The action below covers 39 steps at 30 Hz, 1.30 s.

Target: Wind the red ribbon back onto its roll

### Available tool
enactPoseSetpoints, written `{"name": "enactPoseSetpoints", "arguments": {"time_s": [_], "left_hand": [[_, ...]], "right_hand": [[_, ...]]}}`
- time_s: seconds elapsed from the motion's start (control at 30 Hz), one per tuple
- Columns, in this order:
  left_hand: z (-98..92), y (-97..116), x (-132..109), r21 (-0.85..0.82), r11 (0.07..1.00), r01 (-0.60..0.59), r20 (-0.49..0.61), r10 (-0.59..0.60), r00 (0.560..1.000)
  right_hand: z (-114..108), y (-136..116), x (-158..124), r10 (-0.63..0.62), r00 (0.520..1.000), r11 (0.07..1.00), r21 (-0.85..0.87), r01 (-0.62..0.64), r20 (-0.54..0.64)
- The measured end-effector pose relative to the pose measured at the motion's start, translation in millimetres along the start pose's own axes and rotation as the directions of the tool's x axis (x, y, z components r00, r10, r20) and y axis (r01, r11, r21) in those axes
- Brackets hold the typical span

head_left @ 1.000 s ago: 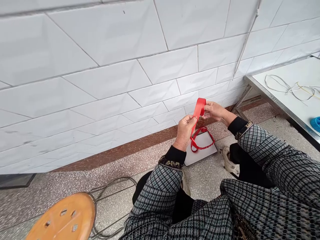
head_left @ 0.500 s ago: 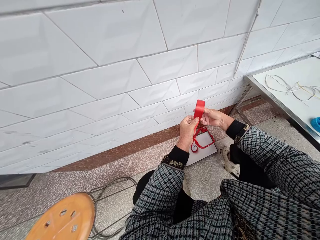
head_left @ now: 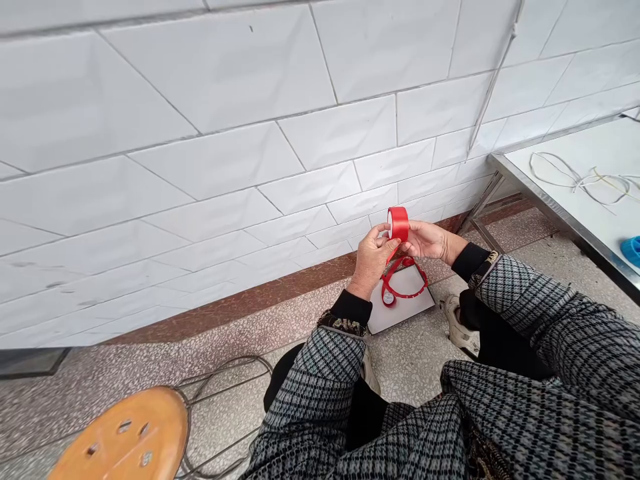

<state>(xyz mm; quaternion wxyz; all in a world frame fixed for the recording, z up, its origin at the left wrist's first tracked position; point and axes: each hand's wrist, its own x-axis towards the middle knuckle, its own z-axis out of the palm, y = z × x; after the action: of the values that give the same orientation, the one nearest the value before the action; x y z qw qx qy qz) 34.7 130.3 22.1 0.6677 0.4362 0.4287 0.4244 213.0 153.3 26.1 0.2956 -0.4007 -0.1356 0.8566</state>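
A roll of red satin ribbon (head_left: pixel 399 224) is held up in front of the tiled wall, its white core edge facing left. My left hand (head_left: pixel 371 259) grips its lower left side, the thumb pressed on the ribbon and a finger at the core. From the right, my right hand (head_left: pixel 428 239) holds the roll, with its fingers partly hidden behind it. Below the hands, a flat white box or board (head_left: pixel 400 315) lies on the floor. On it rest a loop of narrow red ribbon (head_left: pixel 421 291) and a small red spool (head_left: pixel 389 298) with a white label.
A metal-edged table (head_left: pixel 560 212) stands at the right, bearing pale cords (head_left: pixel 580 179) and a blue round object (head_left: pixel 633 249). At lower left is an orange stool (head_left: pixel 125 437) with a wire frame. The white tiled wall (head_left: pixel 240 167) rises ahead.
The ribbon roll has turned so its white core edge shows, and it sits slightly lower. My left hand has shifted a little, with fingers now at the core.
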Motion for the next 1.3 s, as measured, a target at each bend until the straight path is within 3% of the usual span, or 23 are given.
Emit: {"name": "enactPoseSetpoints", "arguments": {"time_s": [0.1, 0.17, 0.27, 0.37, 0.5, 0.6, 0.77, 0.9, 1.1, 1.3], "left_hand": [[-2.7, 1, -1, -0.073, 0.997, 0.028, 0.023, -0.027, 0.999], [-6.8, 4, -3, -0.086, 0.995, 0.045, 0.048, -0.041, 0.998], [-13.5, 7, -3, -0.061, 0.995, 0.079, 0.101, -0.073, 0.992], [-14.3, 8, -3, -0.053, 0.993, 0.103, 0.132, -0.095, 0.987], [-5.2, 6, -5, -0.046, 0.996, 0.081, -0.047, -0.083, 0.995], [0.1, 4, -6, -0.029, 0.996, 0.087, -0.096, -0.090, 0.991], [-0.9, 0, -6, -0.008, 0.996, 0.087, -0.027, -0.087, 0.996], [-0.2, -6, -2, -0.085, 0.996, -0.012, -0.049, 0.008, 0.999], [6.4, -12, 1, -0.175, 0.984, -0.015, -0.056, 0.005, 0.998], [10.0, -11, -3, -0.075, 0.997, 0.001, -0.057, -0.005, 0.998]], "right_hand": [[1, 2, -3, -0.047, 0.999, 0.983, -0.179, 0.050, 0.021], [2, 3, -7, -0.158, 0.987, 0.938, -0.307, 0.157, 0.022], [5, 2, -14, -0.374, 0.927, 0.812, -0.471, 0.344, 0.032], [3, -1, -12, -0.485, 0.874, 0.707, -0.574, 0.414, 0.033], [-8, -10, 1, -0.632, 0.767, 0.626, -0.658, 0.420, -0.111], [-16, -15, 8, -0.649, 0.740, 0.622, -0.682, 0.384, -0.176], [-12, -16, 4, -0.620, 0.741, 0.692, -0.625, 0.361, -0.258], [-2, -10, 1, -0.531, 0.807, 0.783, -0.514, 0.351, -0.258], [11, 3, 3, -0.347, 0.899, 0.929, -0.230, 0.290, -0.268], [17, 2, 0, -0.279, 0.911, 0.960, -0.110, 0.258, -0.304]]}}
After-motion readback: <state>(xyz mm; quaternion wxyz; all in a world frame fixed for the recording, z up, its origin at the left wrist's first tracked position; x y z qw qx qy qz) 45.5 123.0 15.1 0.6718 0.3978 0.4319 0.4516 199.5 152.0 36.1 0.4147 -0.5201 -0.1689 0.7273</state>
